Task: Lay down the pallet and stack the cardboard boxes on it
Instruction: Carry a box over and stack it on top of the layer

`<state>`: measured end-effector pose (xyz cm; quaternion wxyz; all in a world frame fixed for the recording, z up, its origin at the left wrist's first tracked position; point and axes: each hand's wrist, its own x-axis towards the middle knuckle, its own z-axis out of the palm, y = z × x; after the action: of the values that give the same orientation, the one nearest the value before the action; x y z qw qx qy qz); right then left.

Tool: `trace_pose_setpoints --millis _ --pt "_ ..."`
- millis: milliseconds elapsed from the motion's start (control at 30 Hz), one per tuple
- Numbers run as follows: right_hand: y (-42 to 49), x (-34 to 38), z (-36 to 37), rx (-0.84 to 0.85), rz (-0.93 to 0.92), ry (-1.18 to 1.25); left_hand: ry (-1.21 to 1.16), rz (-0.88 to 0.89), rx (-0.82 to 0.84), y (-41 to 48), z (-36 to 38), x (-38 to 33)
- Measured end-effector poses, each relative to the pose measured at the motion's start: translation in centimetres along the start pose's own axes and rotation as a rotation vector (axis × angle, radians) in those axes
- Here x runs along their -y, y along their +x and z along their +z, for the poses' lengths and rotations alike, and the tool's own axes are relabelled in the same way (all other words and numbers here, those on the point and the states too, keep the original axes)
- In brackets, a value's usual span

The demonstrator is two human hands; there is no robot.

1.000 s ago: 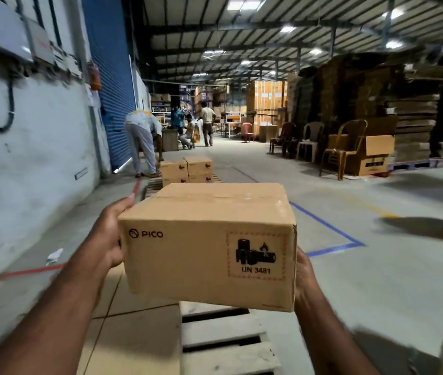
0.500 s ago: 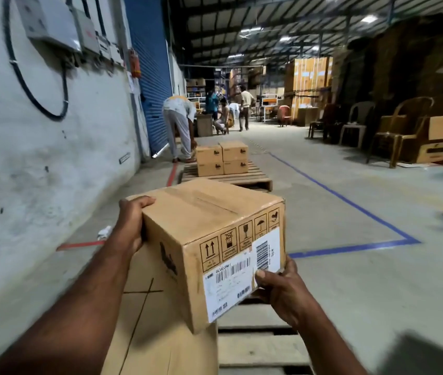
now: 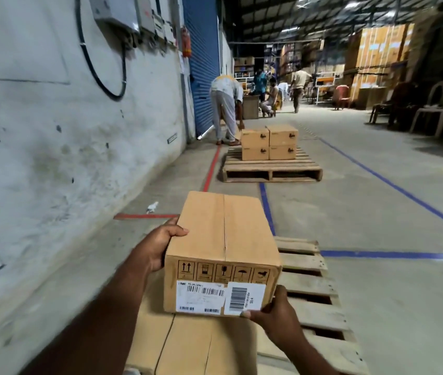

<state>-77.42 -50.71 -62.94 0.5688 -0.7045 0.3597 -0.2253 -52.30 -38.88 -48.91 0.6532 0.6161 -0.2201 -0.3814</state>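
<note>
I hold a brown cardboard box [image 3: 223, 247] with a white barcode label facing me. My left hand [image 3: 161, 244] grips its left side near the top edge, and my right hand [image 3: 274, 312] holds its lower right corner. Below it lies a wooden pallet [image 3: 309, 282] flat on the floor, with other cardboard boxes [image 3: 196, 345] resting on its left part under the held one.
A white wall [image 3: 66, 147] runs close on the left. Ahead lies a second pallet [image 3: 271, 169] with several boxes [image 3: 269, 142], and a person [image 3: 225, 109] bends over beside it. Blue floor tape [image 3: 393, 255] marks the concrete. Chairs [image 3: 431, 109] and stacked cartons stand at the far right.
The box has turned in my hands so its labelled end faces me, and it has come lower over the boxes on the pallet. My view has swung left.
</note>
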Motion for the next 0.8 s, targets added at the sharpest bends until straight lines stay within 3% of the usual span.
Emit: trace_pose_setpoints --millis 133,267,400,567,800 --pt "0.9 -1.5 2.0 0.202 0.014 -0.001 -0.044 -0.060 -0.032 1.3 -3.1 4.4" --pt "3.0 0.0 2.2 0.462 0.295 0.292 0.088 -0.131 -0.112 2.0 -5.6 7.7" --pt "4.9 0.9 2.9 0.368 0.316 0.301 0.136 -0.232 -0.081 2.7 -6.9 9.2" --pt "6.7 2.1 5.2 0.321 0.217 0.259 0.425 -0.132 -0.104 4.2 -7.4 7.2" --pt "13.2 7.3 7.3 0.282 0.155 0.206 0.182 -0.147 -0.044 7.0 -10.5 2.1"
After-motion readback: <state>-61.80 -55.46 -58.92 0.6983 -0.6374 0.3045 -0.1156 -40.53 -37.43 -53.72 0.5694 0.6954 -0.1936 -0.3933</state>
